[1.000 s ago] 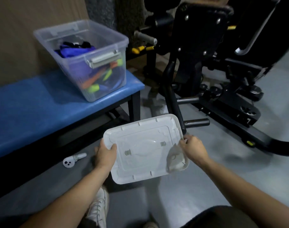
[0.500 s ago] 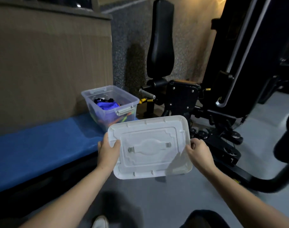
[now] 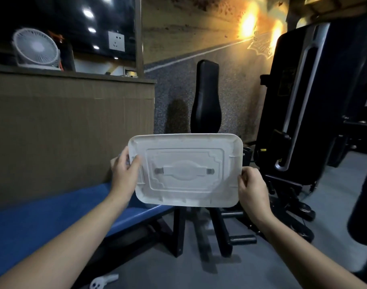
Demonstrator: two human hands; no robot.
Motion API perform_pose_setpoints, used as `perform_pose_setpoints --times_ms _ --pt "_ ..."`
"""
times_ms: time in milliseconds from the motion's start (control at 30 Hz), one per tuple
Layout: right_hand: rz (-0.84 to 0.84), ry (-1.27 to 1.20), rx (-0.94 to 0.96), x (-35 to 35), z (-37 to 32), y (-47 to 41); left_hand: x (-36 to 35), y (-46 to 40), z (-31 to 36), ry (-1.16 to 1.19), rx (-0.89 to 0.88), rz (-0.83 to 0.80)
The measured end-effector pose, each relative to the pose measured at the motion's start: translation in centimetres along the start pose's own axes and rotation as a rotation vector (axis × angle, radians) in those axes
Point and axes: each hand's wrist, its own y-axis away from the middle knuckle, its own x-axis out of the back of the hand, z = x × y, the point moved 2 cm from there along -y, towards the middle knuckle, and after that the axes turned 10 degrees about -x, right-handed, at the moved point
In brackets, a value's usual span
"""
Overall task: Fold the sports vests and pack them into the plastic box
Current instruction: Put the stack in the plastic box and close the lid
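Seen from the head camera, the white lid [image 3: 185,171] is held higher than half a second ago and is now centred in the frame, with its underside turned toward the camera. The clear plastic box, seen at left centre in the earlier frame, is no longer in view; whether it sits behind the lid cannot be told. More of the upper wall is taken in, and a white fan [image 3: 36,49] is now seen at the upper left on a ledge, with a wall socket [image 3: 116,41] to its right.

The lid is gripped at its two short ends. The left hand [image 3: 124,171] is curled round the left edge, thumb laid on the near face and fingers hidden behind. The right hand [image 3: 252,189] is clamped on the lower right edge, thumb forward. Both forearms are extended upward from the bottom corners of the frame.

The long axis of the lid is set left to right across the picture, nearly level, and the lid is held close to upright. Two grey clips and a raised oval are seen at its middle.

The blue bench [image 3: 53,213] is seen at the lower left, below the lid. A black padded backrest [image 3: 206,97] is seen above the lid, and a black gym machine [image 3: 299,101] at right. A small white object [image 3: 103,281] lies on the grey floor at bottom left.
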Motion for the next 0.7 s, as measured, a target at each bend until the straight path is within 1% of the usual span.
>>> perform_pose_setpoints --times_ms 100,167,233,300,400,533,600,633,700 --pt "0.01 -0.018 0.06 -0.5 -1.4 -0.9 1.3 -2.1 -0.1 0.011 0.017 -0.03" --pt "0.032 -0.031 0.128 -1.1 -2.5 -1.5 1.9 -3.5 -0.2 0.051 0.015 -0.012" --pt "0.053 -0.049 0.192 -1.9 -3.2 -1.8 2.0 -4.8 0.0 0.169 0.06 -0.022" --pt "0.061 -0.075 0.251 -2.7 -3.8 -1.9 2.3 -6.1 -0.5 0.317 0.154 -0.023" --pt "0.054 -0.106 0.326 -3.9 -5.0 -2.1 3.1 -8.4 -1.2 0.459 0.287 -0.022" --pt "0.028 -0.02 0.435 -6.4 -5.9 -2.3 3.5 -12.4 -2.1 0.648 0.371 -0.085" --pt "0.028 0.063 0.539 -7.7 -5.9 -2.5 3.2 -13.8 -3.1 0.652 0.382 -0.125" --pt "0.026 0.109 0.601 -8.4 -5.9 -2.7 3.0 -14.3 -3.9 0.618 0.387 -0.129" --pt "0.014 0.183 0.724 -10.0 -5.9 -3.2 2.6 -15.2 -5.5 0.565 0.394 -0.103"
